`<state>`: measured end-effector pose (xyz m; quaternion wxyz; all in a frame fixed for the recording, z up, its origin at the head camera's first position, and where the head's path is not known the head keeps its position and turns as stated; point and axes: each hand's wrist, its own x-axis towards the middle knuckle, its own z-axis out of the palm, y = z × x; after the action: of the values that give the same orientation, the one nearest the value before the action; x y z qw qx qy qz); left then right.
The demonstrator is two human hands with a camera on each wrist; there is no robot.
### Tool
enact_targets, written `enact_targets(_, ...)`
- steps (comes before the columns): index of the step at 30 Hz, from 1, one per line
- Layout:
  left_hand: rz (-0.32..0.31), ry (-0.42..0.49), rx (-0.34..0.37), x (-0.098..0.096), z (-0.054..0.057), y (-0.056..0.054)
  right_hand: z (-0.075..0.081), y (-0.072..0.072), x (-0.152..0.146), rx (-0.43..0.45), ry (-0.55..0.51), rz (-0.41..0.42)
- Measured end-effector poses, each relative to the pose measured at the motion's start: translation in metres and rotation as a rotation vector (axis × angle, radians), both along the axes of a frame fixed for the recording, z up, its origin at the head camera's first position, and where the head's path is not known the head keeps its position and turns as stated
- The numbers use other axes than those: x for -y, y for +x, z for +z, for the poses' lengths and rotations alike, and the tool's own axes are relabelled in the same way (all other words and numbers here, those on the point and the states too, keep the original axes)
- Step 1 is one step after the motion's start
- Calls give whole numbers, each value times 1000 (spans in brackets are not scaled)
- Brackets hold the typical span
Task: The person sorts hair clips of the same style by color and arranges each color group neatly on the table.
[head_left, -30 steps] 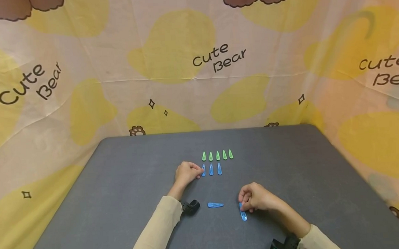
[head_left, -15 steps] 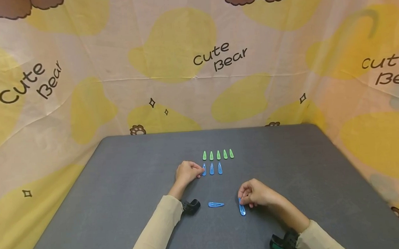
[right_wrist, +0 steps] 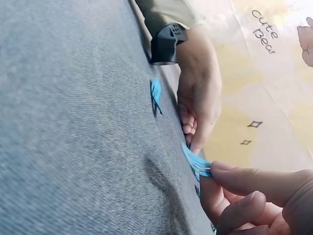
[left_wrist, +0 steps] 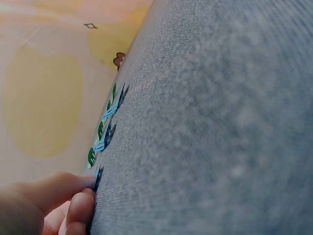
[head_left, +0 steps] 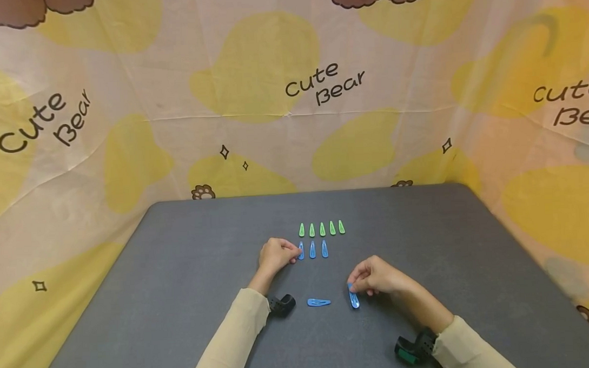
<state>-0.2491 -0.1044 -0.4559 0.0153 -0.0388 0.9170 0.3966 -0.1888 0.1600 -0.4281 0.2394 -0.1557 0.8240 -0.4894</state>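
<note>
My right hand [head_left: 377, 276] pinches a blue snap hair clip [head_left: 354, 300] by one end between thumb and index finger. The rest of that clip slants down from the fingertips, toward the front of the table. At the left end of a row of three blue clips, my left hand [head_left: 276, 254] has its thumb and fingertips on the first blue hair clip [head_left: 301, 250], partly covering it. The left wrist view shows the thumb [left_wrist: 73, 182] pressed at that clip. Another blue hair clip [head_left: 318, 302] lies sideways on the table between both forearms.
Behind the blue row stand several green hair clips [head_left: 322, 229] in a line. Two more blue clips, the middle one [head_left: 312, 250] and the right one [head_left: 324, 249], lie beside the left fingertips. A printed curtain [head_left: 251, 72] rises behind the grey table [head_left: 182, 318].
My right hand has moved a little away from the body and slightly left, carrying the blue hair clip along. The left hand stays at its clip.
</note>
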Motion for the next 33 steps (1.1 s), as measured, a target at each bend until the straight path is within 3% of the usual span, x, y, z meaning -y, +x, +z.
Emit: enact_targets(33,5,1,1,0,3,3,9,-39,9,3,4,-132)
